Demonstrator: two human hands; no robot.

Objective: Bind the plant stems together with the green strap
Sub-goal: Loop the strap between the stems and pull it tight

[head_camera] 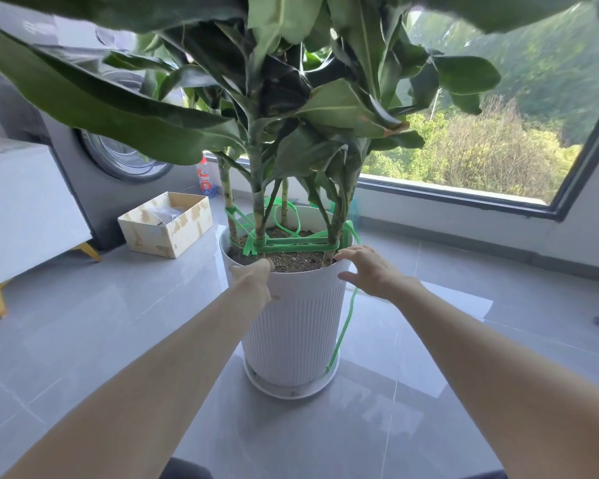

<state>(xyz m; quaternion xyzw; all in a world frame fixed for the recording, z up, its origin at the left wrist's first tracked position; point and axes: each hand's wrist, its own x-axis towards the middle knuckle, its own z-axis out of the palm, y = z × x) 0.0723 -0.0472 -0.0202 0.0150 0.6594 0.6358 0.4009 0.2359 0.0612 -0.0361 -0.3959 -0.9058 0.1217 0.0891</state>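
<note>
1. A white ribbed plastic pot (291, 326) stands on a round white saucer (291, 392) on the glossy grey tiled floor (118, 323). It holds a tall plant with broad dark green leaves (125, 112).
2. The flat green strap (291, 244) is wound round the pale banded plant stems (258, 209) just above the soil, running from 9 o'clock to 3 o'clock of the pot. Loops toward 12 o'clock look slack. One loose strap tail (343, 326) hangs over the rim at 4 o'clock, down to the saucer.
3. The left hand (255, 276) grips the pot rim at 8 o'clock, fingers (256, 266) curled over the edge. The right hand (369, 271) is at 4 o'clock, fingers (351, 252) spread wide and holding nothing. I cannot tell whether they touch the rim.
4. Risk: neither hand holds the strap and no knot is visible, so the slack loops could slip down the stems or unwind.
5. Risk: turning or tilting the pot could trap the hanging tail under the saucer and tug the wraps loose.
6. Risk: a hard pull on the tail could bend the thinner stems or tip the top-heavy plant, and the glossy floor may let the saucer slide.
7. Risk: low leaves hide the upper stems, so a reaching hand could snag them.
</note>
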